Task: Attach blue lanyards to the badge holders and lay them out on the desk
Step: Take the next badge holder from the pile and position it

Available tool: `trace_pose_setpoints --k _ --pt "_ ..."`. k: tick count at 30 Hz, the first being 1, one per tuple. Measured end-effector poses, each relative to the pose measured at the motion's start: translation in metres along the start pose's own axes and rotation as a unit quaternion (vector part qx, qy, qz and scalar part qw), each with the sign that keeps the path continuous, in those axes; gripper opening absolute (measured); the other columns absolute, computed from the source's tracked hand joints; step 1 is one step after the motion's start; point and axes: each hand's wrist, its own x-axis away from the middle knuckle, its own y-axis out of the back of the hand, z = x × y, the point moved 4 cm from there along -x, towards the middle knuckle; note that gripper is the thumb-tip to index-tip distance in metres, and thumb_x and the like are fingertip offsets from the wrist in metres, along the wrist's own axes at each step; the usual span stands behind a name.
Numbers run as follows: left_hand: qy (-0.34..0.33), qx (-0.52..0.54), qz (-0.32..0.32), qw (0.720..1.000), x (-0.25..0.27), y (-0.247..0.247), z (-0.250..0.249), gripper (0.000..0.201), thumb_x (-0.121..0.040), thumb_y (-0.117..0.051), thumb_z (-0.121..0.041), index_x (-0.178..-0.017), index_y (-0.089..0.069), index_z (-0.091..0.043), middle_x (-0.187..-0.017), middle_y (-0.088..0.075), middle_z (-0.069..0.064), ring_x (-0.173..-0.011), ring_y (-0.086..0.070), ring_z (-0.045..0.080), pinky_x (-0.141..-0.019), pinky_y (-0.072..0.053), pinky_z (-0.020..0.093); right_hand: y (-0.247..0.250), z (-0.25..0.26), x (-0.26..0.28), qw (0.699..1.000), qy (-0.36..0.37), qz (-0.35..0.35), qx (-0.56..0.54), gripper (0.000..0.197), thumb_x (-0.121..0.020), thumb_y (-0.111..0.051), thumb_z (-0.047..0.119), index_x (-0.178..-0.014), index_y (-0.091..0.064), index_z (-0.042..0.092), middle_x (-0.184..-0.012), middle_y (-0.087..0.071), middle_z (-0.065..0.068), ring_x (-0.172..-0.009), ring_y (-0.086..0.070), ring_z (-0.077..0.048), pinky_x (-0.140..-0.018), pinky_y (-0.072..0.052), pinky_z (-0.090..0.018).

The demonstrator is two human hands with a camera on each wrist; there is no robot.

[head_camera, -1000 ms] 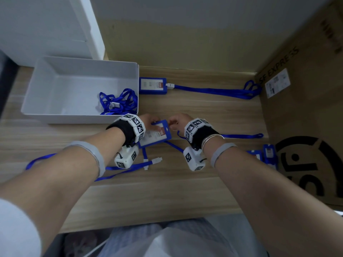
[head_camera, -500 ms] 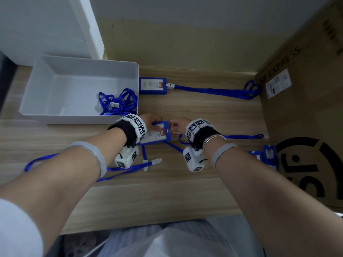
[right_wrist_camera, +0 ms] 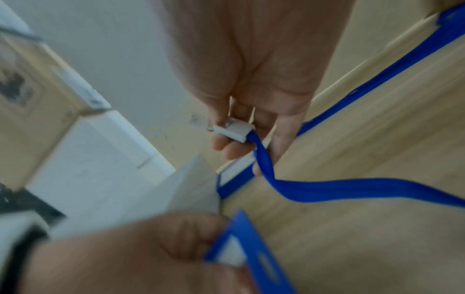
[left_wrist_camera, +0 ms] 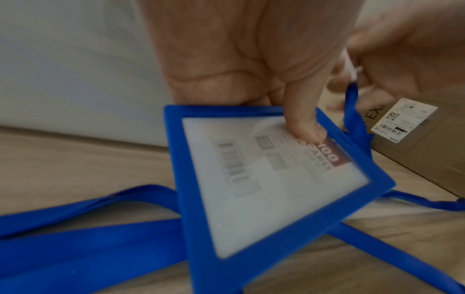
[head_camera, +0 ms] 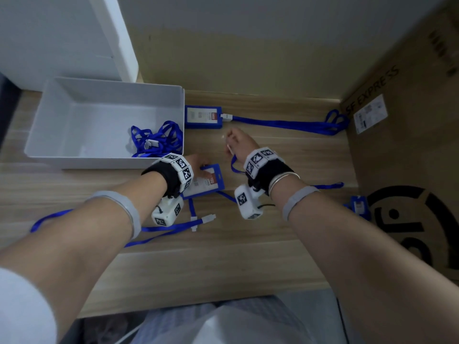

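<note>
Right hand (head_camera: 242,142) fingers (right_wrist_camera: 224,146) pinch the white plastic clip (right_wrist_camera: 232,130) at the end of a blue lanyard (right_wrist_camera: 352,189), strap trailing from the clip down onto the surface (head_camera: 248,256) and off to the right. Left hand (head_camera: 198,165) fingers curl round the top edge of the badge holder (left_wrist_camera: 264,179), thumb (left_wrist_camera: 305,127) pressed on its clear window, holder tilted w/ its lower corner near the wood. Clip and holder are apart, right hand farther back; whether the clip jaw is sprung open I can't tell, right wrist view is blurred. Handling, as a judgement: holder looks stiff, light, a bit slick on the window, so best held by the blue frame near the slot end; lanyard is limp and will drag or twist, so only the hard clip gives control. A finished badge + lanyard (head_camera: 285,124) lies along the back by the wall. White tray (head_camera: 99,95) w/ spare lanyards (head_camera: 156,140) sits just left of the hands; cardboard box (head_camera: 409,145) walls the right side, w/ more holders (head_camera: 357,207) against it. Two loose straps (head_camera: 173,225) cross under the left wrist and could snag. Open room looks best in the middle strip between the finished one and the near edge.
</note>
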Motion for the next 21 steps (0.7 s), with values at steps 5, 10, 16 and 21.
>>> trace_pose_setpoints --k 5,10,16,21 --pt "0.013 -0.026 0.018 0.999 -0.002 0.000 -0.001 0.050 -0.096 -0.046 -0.030 -0.138 -0.040 -0.004 -0.137 -0.049 0.016 -0.124 -0.049 0.030 -0.089 -0.039 0.031 0.018 0.047 0.000 0.990 0.060 -0.038 -0.121 0.022 -0.101 -0.035 0.015 -0.082 -0.044 0.021 -0.066 -0.051 0.002 -0.057 -0.050 -0.013 -0.055 -0.047 -0.021" --pt "0.017 -0.045 0.019 0.999 -0.006 -0.002 0.000 0.048 -0.096 -0.046 -0.030 -0.135 -0.043 -0.003 -0.134 -0.051 0.017 -0.122 -0.050 0.030 -0.079 -0.035 0.026 0.035 -0.004 -0.010 0.996 -0.057 -0.049 0.038 0.015 -0.100 -0.035 0.024 -0.106 -0.048 0.017 -0.087 -0.061 -0.003 -0.075 -0.058 -0.018 -0.073 -0.046 -0.033" --pt "0.026 -0.023 0.009 0.999 -0.008 -0.006 0.002 0.051 -0.095 -0.047 -0.031 -0.139 -0.038 -0.006 -0.139 -0.047 0.015 -0.126 -0.047 0.029 -0.095 -0.040 0.032 0.034 -0.085 0.005 0.937 -0.179 0.098 0.282 0.054 -0.090 -0.056 0.034 -0.136 -0.036 0.014 -0.131 -0.051 -0.009 -0.108 -0.054 -0.029 -0.089 -0.047 -0.036" --pt "0.021 -0.003 0.014 1.000 -0.009 -0.014 0.003 0.051 -0.095 -0.047 -0.031 -0.139 -0.037 -0.008 -0.139 -0.047 0.015 -0.126 -0.047 0.029 -0.101 -0.039 0.032 0.021 -0.106 0.007 0.927 -0.168 0.100 0.320 0.082 -0.074 -0.078 0.023 -0.140 -0.030 0.015 -0.134 -0.049 -0.011 -0.117 -0.054 -0.030 -0.094 -0.047 -0.039"
